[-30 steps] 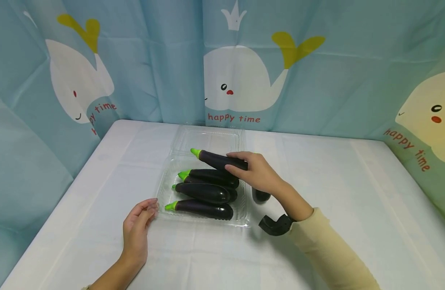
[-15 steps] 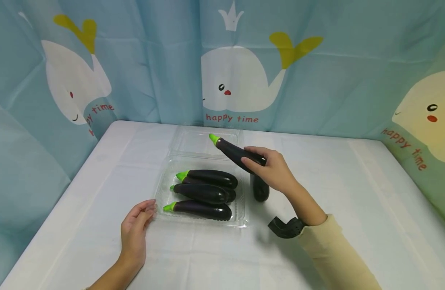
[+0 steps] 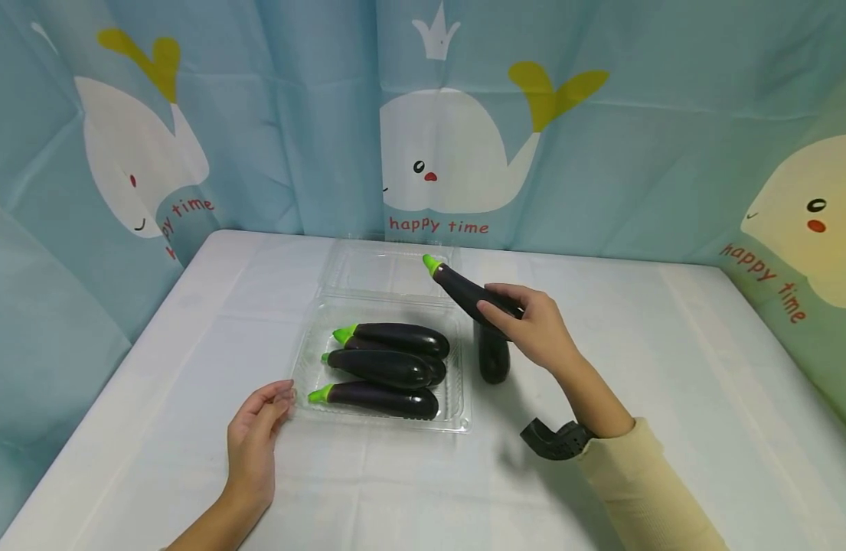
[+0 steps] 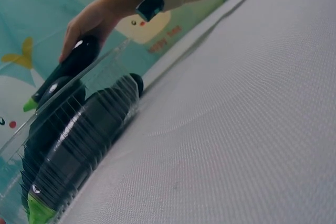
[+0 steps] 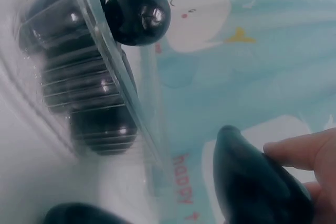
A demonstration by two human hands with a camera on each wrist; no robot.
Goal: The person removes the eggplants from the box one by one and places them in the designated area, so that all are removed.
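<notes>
My right hand [image 3: 536, 329] grips a dark purple eggplant [image 3: 464, 292] by its thick end, its green stem pointing up and left. The held eggplant [image 5: 257, 182] also shows at the lower right of the right wrist view. Below that hand, another eggplant [image 3: 494, 360] lies on the table, its upper end hidden. Several eggplants [image 3: 377, 369] are piled in a clear plastic container [image 3: 457, 413], stems to the left. At the container's front left corner, my left hand [image 3: 253, 436] pinches the rim between thumb and fingers.
The container's hinged lid [image 3: 388, 264] lies folded back behind it. A white cloth covers the table [image 3: 636, 344]. A blue curtain [image 3: 312, 115] with whale prints hangs along the back and sides. A black strap mount [image 3: 556, 440] sits on the right wrist.
My right hand has carried its eggplant from above the container to the right, and the stem end has tilted up. More of the table eggplant shows. My left hand has stayed at the corner.
</notes>
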